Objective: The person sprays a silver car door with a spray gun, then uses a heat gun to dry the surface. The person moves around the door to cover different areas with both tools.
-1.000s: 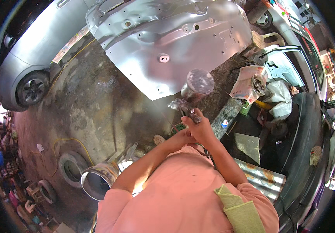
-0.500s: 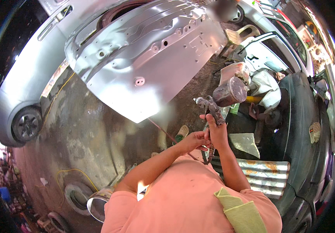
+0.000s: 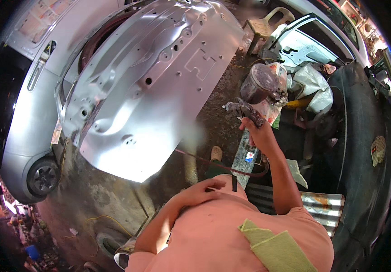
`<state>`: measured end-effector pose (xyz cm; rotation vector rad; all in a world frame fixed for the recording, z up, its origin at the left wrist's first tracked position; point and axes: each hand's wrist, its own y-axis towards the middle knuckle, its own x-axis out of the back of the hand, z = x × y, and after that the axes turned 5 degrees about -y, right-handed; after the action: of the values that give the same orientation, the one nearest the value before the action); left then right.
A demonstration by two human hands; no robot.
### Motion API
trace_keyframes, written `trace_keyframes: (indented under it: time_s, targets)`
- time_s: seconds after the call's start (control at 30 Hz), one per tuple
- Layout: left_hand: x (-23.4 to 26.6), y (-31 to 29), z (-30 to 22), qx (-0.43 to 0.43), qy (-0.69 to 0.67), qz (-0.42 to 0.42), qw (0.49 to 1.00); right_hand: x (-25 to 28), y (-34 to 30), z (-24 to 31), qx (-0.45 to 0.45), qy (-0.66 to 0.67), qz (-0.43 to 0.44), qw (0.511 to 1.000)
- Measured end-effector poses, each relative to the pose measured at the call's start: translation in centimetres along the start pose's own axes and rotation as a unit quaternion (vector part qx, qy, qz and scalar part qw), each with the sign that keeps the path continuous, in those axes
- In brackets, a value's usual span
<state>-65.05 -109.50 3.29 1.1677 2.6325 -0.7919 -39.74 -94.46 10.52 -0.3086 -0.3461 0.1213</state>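
Silver panel spans upper left to centre; silver car beyond, far left; beige chair and white door upper right; dark car body along right edge; hose crosses lower centre; spray gun right of centre, cup above; nozzle points left toward panel, long axis slanting down rightward; right hand wrapped round handle; left hand half-open, empty, against pink shirt.

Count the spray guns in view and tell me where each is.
1: the spray gun is in the right hand, to the right of the large silver panel. Others may be hidden.
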Motion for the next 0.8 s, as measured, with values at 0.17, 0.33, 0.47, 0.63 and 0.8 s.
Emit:
trace_keyframes:
  time_s: [0.17,0.33,0.47,0.63,0.8]
  targets:
    - [0.7,1.2,-4.2,0.053,-0.049,-0.118,0.990,4.8,7.9,-0.1,-0.041,0.019,0.066,0.997]
    - [0.5,4.6,-6.8,0.026,-0.086,-0.173,0.981,7.1,15.3,0.6,-0.053,-0.056,0.076,0.994]
    - [0.9,6.8,-8.6,0.003,-0.052,-0.193,0.980,9.4,21.9,-0.8,0.039,-0.099,0.011,0.994]
    - [1.7,8.4,-9.3,0.014,-0.075,-0.206,0.976,13.3,26.9,0.2,0.100,-0.137,-0.111,0.979]
    - [2.2,9.0,-9.2,-0.006,-0.057,-0.220,0.974,15.0,27.5,2.9,0.027,-0.142,-0.117,0.982]
